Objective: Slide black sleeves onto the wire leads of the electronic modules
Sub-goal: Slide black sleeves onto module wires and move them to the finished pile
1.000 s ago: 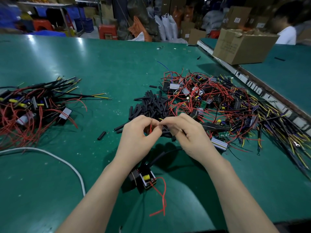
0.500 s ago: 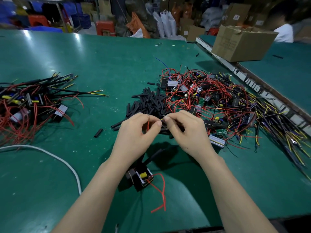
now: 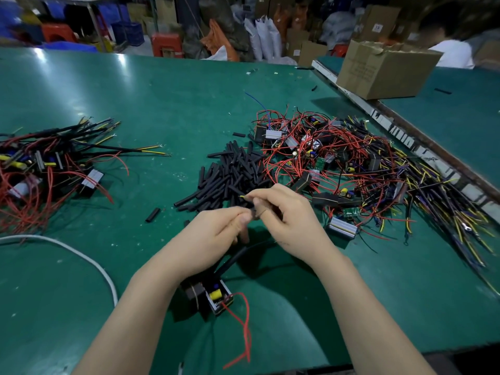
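An electronic module (image 3: 213,296) with a yellow part and red leads hangs just below my wrists, above the green table (image 3: 162,104). One of its leads wears a black sleeve (image 3: 235,259) that rises toward my hands. My left hand (image 3: 213,239) pinches the lead just left of my right hand (image 3: 286,215). The right hand pinches a short black sleeve, and a thin yellow wire tip (image 3: 241,196) pokes out past its fingers. Behind my hands lies a heap of loose black sleeves (image 3: 232,171).
A tangle of modules with red, yellow and black wires (image 3: 351,169) spreads to the right. Sleeved modules (image 3: 46,169) are piled at the left. A white cable (image 3: 81,255) curves across the near left. A cardboard box (image 3: 384,69) stands on the neighbouring table, a person behind it.
My hands have drawn slightly apart; the left dropped lower and nearer me while the right stayed up. A yellow wire tip now shows beyond the right fingers. The view shifted slightly.
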